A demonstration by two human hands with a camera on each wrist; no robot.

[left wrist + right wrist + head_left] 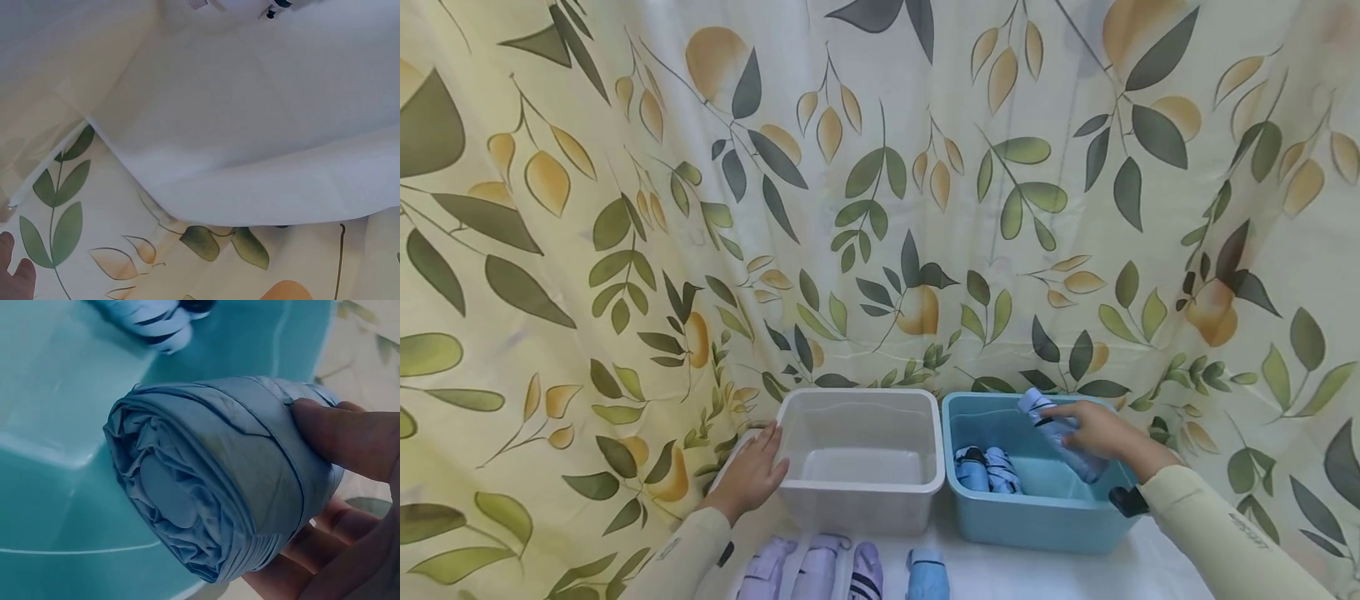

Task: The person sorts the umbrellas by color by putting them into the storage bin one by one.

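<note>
One folded blue umbrella (219, 469) is in the grip of the right hand (1097, 429), tilted over the blue bin (1037, 527), its upper end toward eleven o'clock and its lower end toward five in the head view. The thumb lies on one side and the fingers curl round the other; the right wrist view shows gathered cloth and a round end facing eight o'clock. Whether the umbrella touches the bin cannot be told.

At eight to nine o'clock from it, two more umbrellas (1002, 472) lie side by side in the bin, blue with dark bands. At nine o'clock from the blue bin, just beside it, stands a white bin (859, 507) with its bare floor showing. The left hand (752, 472) rests at this bin's nine o'clock rim, fingers extended and holding nothing.

Nearer the person, on a white table (1157, 567), three purple umbrellas (817, 571) lie between seven and six o'clock from the white bin, and a single light-blue umbrella (928, 575) at five. Pale sleeves (1217, 525) cover both arms. At twelve o'clock, behind the bins, hangs a leaf-patterned curtain (910, 200).
</note>
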